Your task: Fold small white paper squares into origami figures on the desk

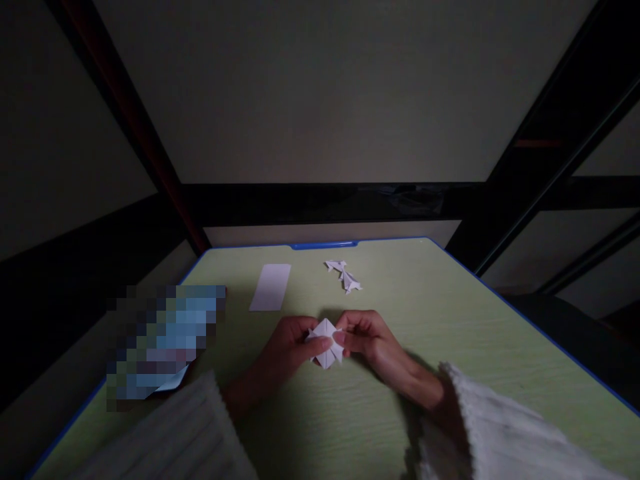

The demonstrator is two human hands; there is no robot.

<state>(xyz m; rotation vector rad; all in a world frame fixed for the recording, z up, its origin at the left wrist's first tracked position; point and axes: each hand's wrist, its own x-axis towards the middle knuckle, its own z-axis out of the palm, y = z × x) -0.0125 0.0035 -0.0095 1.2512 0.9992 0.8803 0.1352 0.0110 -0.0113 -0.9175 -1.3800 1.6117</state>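
Observation:
A small folded piece of white paper (326, 328), diamond-shaped with pointed flaps, is held between both hands above the table. My left hand (294, 343) grips its left side, thumb lying across the front. On the other side, my right hand (367, 337) pinches the right edge, its thumb pressed on the front near the middle. The fingers behind the paper are partly hidden. Beyond the hands lie two small folded paper figures (350, 280), touching or very close to each other.
A flat stack or sheet of white paper (271, 288) lies at the back left. At the left edge rests a blurred-out, bluish flat object (173, 340). The pale green table (425, 300) has a blue rim and a blue handle (325, 245). A wall panel stands behind it.

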